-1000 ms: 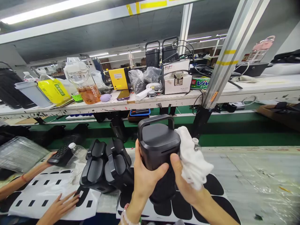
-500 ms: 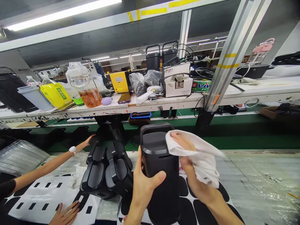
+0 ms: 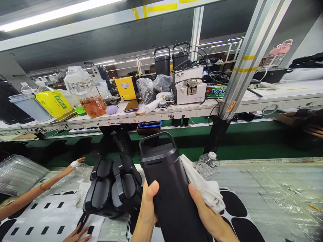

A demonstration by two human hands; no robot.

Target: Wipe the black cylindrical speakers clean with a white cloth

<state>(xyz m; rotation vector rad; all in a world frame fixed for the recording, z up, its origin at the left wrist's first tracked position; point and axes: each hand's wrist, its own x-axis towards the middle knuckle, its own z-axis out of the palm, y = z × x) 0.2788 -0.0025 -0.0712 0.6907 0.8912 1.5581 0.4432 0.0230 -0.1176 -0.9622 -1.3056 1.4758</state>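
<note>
In left hand [image 3: 146,206] and right hand [image 3: 209,213], fingers around black case [image 3: 171,191], handle [image 3: 161,134] up, axis tilted left.

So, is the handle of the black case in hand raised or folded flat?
Raised: the handle arches above the top of the black case, with background visible through the gap beneath it.

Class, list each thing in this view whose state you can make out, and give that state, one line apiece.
Black device: tilted, held in both hands
White cloth: bunched
Left hand: gripping the device's side
Right hand: at its other side, with the cloth
Clear bottle behind the cloth: capped
Four black units: grouped closely
Drinks jug: partly filled
Ceiling light: lit
</note>
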